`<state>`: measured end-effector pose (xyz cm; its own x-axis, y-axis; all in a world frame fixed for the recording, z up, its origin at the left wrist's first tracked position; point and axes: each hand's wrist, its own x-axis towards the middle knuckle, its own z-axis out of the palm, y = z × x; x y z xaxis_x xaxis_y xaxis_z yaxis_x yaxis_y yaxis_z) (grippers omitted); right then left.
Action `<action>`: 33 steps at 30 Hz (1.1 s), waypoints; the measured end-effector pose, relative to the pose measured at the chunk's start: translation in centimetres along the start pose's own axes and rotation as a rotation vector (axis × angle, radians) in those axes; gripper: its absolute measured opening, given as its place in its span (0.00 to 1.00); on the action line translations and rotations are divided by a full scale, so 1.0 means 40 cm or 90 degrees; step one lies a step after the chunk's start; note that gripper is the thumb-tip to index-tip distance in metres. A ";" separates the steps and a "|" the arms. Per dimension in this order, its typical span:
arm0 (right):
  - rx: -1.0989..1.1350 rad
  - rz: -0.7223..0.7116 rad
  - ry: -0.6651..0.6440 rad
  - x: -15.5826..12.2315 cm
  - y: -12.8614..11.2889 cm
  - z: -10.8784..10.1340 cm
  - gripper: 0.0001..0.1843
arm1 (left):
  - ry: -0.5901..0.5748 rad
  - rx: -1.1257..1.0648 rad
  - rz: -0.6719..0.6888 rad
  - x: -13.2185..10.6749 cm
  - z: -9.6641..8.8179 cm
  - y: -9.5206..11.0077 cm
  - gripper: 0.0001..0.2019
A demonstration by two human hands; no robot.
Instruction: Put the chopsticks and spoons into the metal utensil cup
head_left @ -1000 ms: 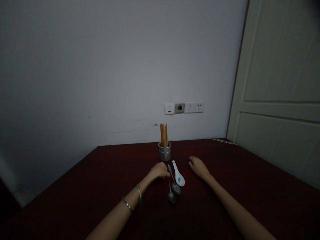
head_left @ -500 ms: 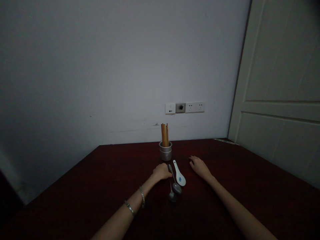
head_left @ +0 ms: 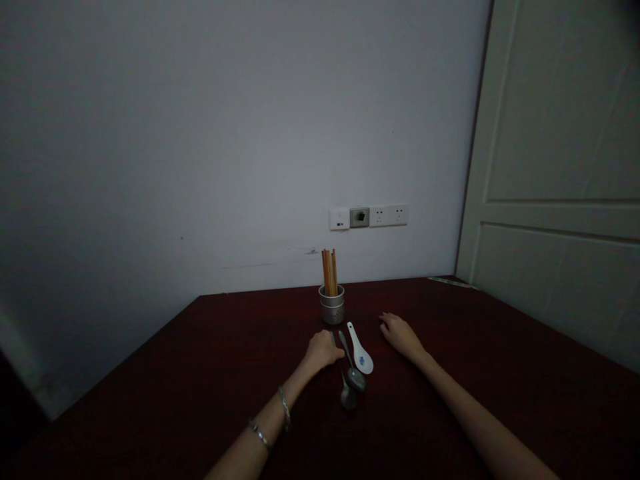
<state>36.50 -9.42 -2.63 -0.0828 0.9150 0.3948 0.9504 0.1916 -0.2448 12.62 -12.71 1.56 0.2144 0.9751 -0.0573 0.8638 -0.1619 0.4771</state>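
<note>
Near the middle of the table, my left hand (head_left: 324, 349) is closed around the handle of a small metal spoon (head_left: 348, 398). That spoon's bowl points toward me, and part of its handle is hidden by my fingers. Just to its right lies a larger metal spoon (head_left: 357, 379), its bowl close to the small one's. A white soup spoon (head_left: 364, 361) with a blue mark and a hole in its handle lies right of both. Further right, my right hand (head_left: 400, 335) rests palm down on the table, fingers stretched out, holding nothing.
Behind the spoons stands a metal cup (head_left: 332, 312) with several wooden chopsticks (head_left: 329, 272) upright in it. The dark red table (head_left: 240, 333) meets a pale wall that carries sockets (head_left: 389, 215). A white panelled door (head_left: 555, 167) rises at the right.
The view has shifted slightly. My left hand keeps its grip on the small spoon, and my right hand stays in place on the table.
</note>
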 end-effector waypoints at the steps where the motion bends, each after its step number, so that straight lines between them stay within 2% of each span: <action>1: -0.004 0.000 0.001 0.000 0.000 0.001 0.22 | -0.001 -0.009 -0.007 -0.003 -0.004 0.002 0.06; 7: -0.001 -0.002 0.003 0.002 0.003 0.004 0.21 | -0.031 -0.133 -0.039 -0.030 -0.041 0.031 0.08; 12: 0.015 0.004 0.005 0.002 0.003 0.006 0.20 | -0.047 -0.288 -0.006 -0.039 -0.080 0.041 0.10; 15: 0.016 -0.003 0.006 0.001 0.007 0.008 0.21 | 0.004 -0.303 0.025 -0.041 -0.114 0.043 0.09; 18: 0.056 0.029 0.026 0.007 0.008 -0.008 0.20 | 0.104 -0.246 0.035 -0.050 -0.161 0.055 0.06; 21: 0.154 0.067 0.105 0.031 -0.020 -0.070 0.19 | 0.183 -0.176 0.050 -0.062 -0.210 0.079 0.07; 24: 0.330 0.061 0.193 0.071 -0.096 -0.178 0.16 | 0.253 -0.115 0.094 -0.069 -0.248 0.111 0.08; 26: 0.511 0.055 0.173 0.098 -0.167 -0.256 0.16 | 0.294 -0.089 0.128 -0.069 -0.263 0.132 0.08; 29: 0.788 0.024 0.073 0.126 -0.268 -0.345 0.16 | 0.324 -0.061 0.158 -0.066 -0.269 0.158 0.08; 31: 0.874 0.020 0.021 0.133 -0.315 -0.373 0.16 | 0.335 -0.040 0.177 -0.066 -0.264 0.168 0.08; 33: 0.910 0.020 -0.013 0.133 -0.339 -0.375 0.18 | 0.350 -0.018 0.199 -0.067 -0.256 0.173 0.08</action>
<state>27.67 -12.49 16.09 -0.0836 0.9283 0.3623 -0.1602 0.3463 -0.9243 13.38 -14.91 13.99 0.1834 0.8190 0.5436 0.7835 -0.4558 0.4223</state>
